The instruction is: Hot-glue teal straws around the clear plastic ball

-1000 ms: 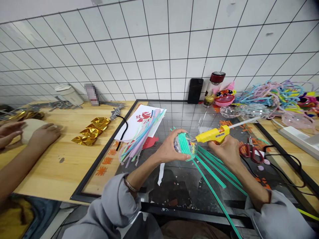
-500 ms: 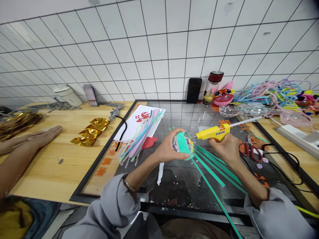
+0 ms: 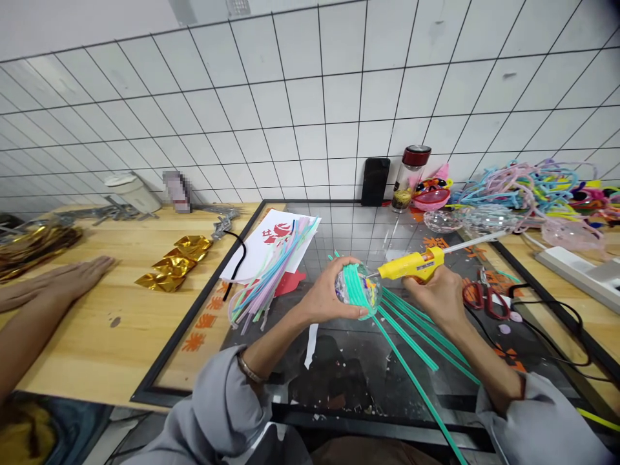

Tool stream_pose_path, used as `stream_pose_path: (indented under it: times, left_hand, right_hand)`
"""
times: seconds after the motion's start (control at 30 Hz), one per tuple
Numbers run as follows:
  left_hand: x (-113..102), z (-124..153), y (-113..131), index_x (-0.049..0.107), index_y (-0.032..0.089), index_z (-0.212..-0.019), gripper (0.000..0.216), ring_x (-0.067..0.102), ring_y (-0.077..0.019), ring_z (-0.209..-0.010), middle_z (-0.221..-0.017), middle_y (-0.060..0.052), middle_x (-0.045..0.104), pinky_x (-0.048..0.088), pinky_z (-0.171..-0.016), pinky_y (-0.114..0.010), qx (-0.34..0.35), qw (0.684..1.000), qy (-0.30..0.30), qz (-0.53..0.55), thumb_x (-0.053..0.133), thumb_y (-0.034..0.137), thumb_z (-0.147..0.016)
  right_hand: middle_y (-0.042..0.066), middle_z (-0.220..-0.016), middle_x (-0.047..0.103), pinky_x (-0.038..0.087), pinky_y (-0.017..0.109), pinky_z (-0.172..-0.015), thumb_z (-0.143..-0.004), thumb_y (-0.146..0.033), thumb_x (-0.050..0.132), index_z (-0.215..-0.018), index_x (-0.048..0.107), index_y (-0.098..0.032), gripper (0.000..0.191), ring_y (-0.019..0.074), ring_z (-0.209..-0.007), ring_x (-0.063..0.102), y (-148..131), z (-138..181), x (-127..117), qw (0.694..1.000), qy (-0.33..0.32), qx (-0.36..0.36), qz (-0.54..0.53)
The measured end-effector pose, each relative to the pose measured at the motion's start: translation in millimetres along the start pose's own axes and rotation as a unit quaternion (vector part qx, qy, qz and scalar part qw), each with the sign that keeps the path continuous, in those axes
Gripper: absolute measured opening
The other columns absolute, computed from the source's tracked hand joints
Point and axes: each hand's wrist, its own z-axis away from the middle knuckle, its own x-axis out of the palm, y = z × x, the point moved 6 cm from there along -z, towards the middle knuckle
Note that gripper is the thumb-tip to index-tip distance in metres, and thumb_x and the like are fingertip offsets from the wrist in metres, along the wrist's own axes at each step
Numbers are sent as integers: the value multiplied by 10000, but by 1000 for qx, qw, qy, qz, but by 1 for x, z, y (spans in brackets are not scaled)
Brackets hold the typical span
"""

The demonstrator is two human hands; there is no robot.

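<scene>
My left hand (image 3: pixel 325 294) is closed around a clear plastic ball (image 3: pixel 375 298) with multicoloured filling. Green pipe cleaners (image 3: pixel 355 284) run side by side across the ball, and more green pipe cleaners (image 3: pixel 411 345) trail from beneath it to the lower right. In my right hand (image 3: pixel 438 294) is a yellow hot glue gun (image 3: pixel 411 266), gripped by its handle. A long white glue stick (image 3: pixel 475 241) sticks out of its back end. The nozzle points left and meets the ball's right side; whether it touches the surface I cannot tell.
Pastel pipe cleaners (image 3: pixel 278 268) lie on white paper (image 3: pixel 242 258) left of the ball. Red-handled scissors (image 3: pixel 485 298) and black cable lie right. A phone (image 3: pixel 376 182) and glass bottle (image 3: pixel 408 181) stand by the wall. Another person's arm (image 3: pixel 53 303) rests left, near gold foil (image 3: pixel 177 261).
The view has tilted slightly, so most things sit a little lower. Both hands keep their holds, with the glue gun's nozzle still at the ball. The other person's hand has shifted slightly left.
</scene>
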Motion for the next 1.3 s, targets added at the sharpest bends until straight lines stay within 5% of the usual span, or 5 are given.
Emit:
stream_pose_path:
  times: [0.47,0.9,1.3]
  left_hand:
    - [-1,1,7,502,182,-1227,813,548,-283,-1092,-1242,-95,539,438,-1000,-429,-6,1000,1,-4,850,303,-502]
    - [1,0,8,503,184,-1225,810,537,-299,-1138,-1271,-104,535,420,-1024,-440,-6,1000,-9,4,851,317,-505]
    - [-1,-1,-2,469,189,-1252,853,546,-223,-965,-1127,-68,557,456,-896,-370,-21,999,-5,42,860,325,-507]
  right_hand:
    - [-20,-399,366,269,304,-460,-602,-412,519,-473,357,-261,256,126,-404,363,0,2,0,1000,-12,-9,4]
    - [35,-492,525,357,352,-521,-647,-440,558,-543,425,-284,230,221,-484,538,-4,3,0,999,-48,10,-5]
    - [34,-482,521,348,350,-489,-629,-470,556,-545,392,-296,253,205,-458,488,-9,4,0,998,-60,11,-6]
